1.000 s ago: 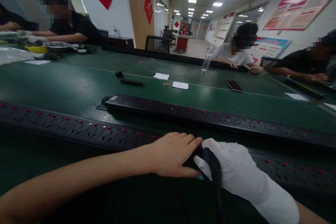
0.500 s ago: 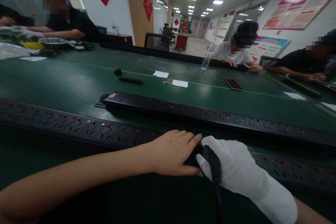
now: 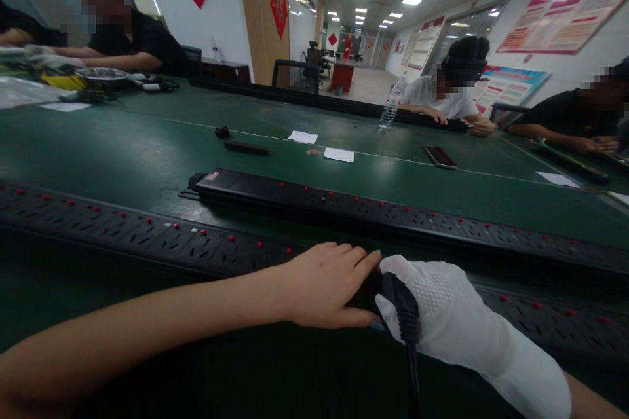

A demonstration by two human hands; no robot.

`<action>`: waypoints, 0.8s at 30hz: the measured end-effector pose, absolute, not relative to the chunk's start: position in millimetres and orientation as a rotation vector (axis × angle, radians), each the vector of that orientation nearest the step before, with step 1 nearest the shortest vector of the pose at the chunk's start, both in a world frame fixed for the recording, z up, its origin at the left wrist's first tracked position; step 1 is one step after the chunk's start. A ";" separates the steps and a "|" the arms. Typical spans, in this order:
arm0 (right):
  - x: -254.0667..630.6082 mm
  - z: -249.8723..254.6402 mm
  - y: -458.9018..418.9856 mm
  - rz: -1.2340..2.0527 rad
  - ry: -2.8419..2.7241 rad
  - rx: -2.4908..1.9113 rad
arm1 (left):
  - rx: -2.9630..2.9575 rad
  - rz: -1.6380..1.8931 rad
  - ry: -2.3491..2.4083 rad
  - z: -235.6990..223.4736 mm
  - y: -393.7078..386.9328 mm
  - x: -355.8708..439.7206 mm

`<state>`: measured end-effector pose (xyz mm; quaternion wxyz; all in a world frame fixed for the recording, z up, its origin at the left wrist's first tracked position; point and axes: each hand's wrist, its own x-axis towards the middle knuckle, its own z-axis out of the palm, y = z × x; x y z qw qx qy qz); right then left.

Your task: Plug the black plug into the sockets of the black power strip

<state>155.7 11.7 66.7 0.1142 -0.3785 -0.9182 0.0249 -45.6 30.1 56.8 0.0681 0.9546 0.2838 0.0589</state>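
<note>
A long black power strip (image 3: 147, 236) with red lights beside its sockets runs across the table in front of me. My bare left hand (image 3: 327, 285) grips it near the middle, fingers over the far edge and thumb on the near side. Just to the right, my right hand (image 3: 442, 301), in a white dotted glove, is closed around a black plug (image 3: 403, 304). Its cable hangs down towards me. The plug's front end is against the strip between both hands; whether its pins are in a socket is hidden.
A second black power strip (image 3: 319, 200) lies beyond the first. Farther back are a black bar (image 3: 246, 148), paper slips (image 3: 339, 154), a phone (image 3: 440, 157) and a water bottle (image 3: 390, 105). Several people sit around the green table (image 3: 162, 150).
My right hand and the plug have shifted very slightly to the right. My left hand keeps its place on the strip. The whole view has moved a little.
</note>
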 end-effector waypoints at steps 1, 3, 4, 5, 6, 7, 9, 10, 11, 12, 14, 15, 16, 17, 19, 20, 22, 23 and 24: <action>155.7 67.4 11.7 0.072 -2.693 -1.102 | 2.876 0.179 0.856 56.7 30.2 -45.6; 156.2 68.6 11.8 0.069 -2.696 -1.073 | 2.879 0.176 0.861 56.5 30.3 -45.4; 156.8 69.3 11.9 0.075 -2.703 -1.061 | 2.881 0.173 0.863 56.3 30.2 -45.4; 157.6 69.9 12.0 0.085 -2.711 -1.051 | 2.884 0.171 0.862 56.2 30.1 -45.4; 158.4 70.6 12.3 0.097 -2.719 -1.044 | 2.886 0.172 0.859 56.0 30.0 -45.4; 159.4 71.2 12.6 0.114 -2.726 -1.038 | 2.887 0.176 0.858 55.9 29.9 -45.4; 161.2 72.2 13.2 0.154 -2.737 -1.033 | 2.888 0.185 0.860 55.4 29.7 -45.6; 161.9 72.5 13.5 0.172 -2.739 -1.032 | 2.886 0.189 0.865 55.3 29.6 -45.7; 162.4 72.7 13.9 0.193 -2.742 -1.027 | 2.883 0.191 0.871 55.1 29.6 -45.8; 162.7 72.8 14.1 0.218 -2.748 -1.022 | 2.880 0.192 0.872 55.1 29.6 -45.9; 162.7 72.7 14.5 0.240 -2.752 -1.023 | 2.878 0.195 0.858 55.2 29.7 -45.9; 162.6 72.6 14.6 0.243 -2.755 -1.026 | 2.879 0.198 0.854 55.4 29.7 -45.9; 162.5 72.5 14.7 0.240 -2.761 -1.032 | 2.881 0.201 0.852 55.6 29.8 -45.8; 162.4 72.5 14.7 0.234 -2.765 -1.034 | 2.882 0.203 0.853 55.9 29.8 -45.7; 162.4 72.7 14.8 0.225 -2.770 -1.022 | 2.882 0.201 0.866 56.5 29.7 -45.5; 162.5 72.9 14.9 0.225 -2.773 -1.012 | 2.881 0.198 0.871 56.7 29.7 -45.4; 163.0 73.5 15.2 0.221 -2.770 -0.991 | 2.879 0.198 0.869 56.5 29.6 -45.4; 163.3 73.7 15.3 0.222 -2.768 -0.979 | 2.881 0.202 0.867 56.1 29.5 -45.4; 163.7 73.9 15.3 0.220 -2.764 -0.970 | 2.882 0.209 0.862 55.7 29.5 -45.5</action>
